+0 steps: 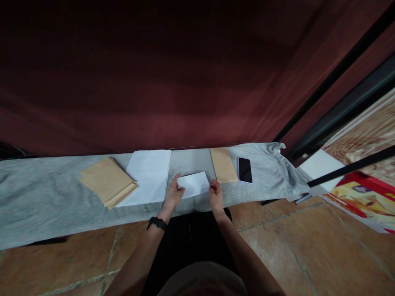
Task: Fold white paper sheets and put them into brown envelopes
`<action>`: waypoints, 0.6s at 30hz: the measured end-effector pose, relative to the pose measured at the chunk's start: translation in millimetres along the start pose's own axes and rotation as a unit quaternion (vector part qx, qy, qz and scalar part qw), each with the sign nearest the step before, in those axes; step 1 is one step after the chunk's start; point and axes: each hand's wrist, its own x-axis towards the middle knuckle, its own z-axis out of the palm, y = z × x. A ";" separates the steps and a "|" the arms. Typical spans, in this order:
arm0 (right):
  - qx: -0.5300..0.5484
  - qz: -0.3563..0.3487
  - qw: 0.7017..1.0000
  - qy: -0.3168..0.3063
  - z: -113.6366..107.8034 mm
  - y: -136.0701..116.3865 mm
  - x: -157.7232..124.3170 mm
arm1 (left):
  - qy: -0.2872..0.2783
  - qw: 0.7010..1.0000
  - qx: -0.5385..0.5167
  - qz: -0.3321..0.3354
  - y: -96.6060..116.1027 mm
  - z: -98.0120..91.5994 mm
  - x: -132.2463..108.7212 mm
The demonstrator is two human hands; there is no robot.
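A small folded white paper (194, 184) lies in front of me, held at both ends. My left hand (174, 193) pinches its left edge between thumb and fingers. At the right edge, my right hand (215, 195) grips the same paper with closed fingers. White sheets (148, 176) rest to the left, partly beneath a stack of brown envelopes (106, 179). To the right of the folded paper is another brown envelope (224, 165), lying flat beside a dark-screened phone (245, 170).
A grey cloth (46, 193) covers the narrow surface. Behind it hangs a dark red curtain (173, 82). Black bars (348, 166) and a red and yellow box (367, 199) are at the right. Tiled floor (271, 242) shows below.
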 end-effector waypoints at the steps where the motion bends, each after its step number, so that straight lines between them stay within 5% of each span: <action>1: -0.073 -0.043 0.996 0.002 -0.9 0.8 0.4 | -0.004 1.000 0.028 0.012 -1.0 -0.2 3.7; 4: -0.226 -0.138 0.963 -0.056 2.3 0.3 -4.8 | -0.018 0.991 0.130 0.033 -0.8 -1.0 8.1; 7: -0.366 -0.230 0.888 -0.157 7.1 0.4 -15.3 | -0.010 0.970 0.236 0.056 0.0 1.3 0.8; 10: -0.462 -0.263 0.826 -0.184 8.1 1.9 -24.1 | 0.031 0.936 0.330 0.120 -3.4 13.5 -16.7; 14: -0.510 -0.278 0.790 -0.197 5.5 2.9 -27.5 | -0.061 0.885 0.401 0.229 -12.2 39.7 -40.4; 18: -0.528 -0.290 0.771 -0.207 4.1 4.3 -26.3 | -0.100 0.858 0.442 0.242 -16.8 48.5 -48.9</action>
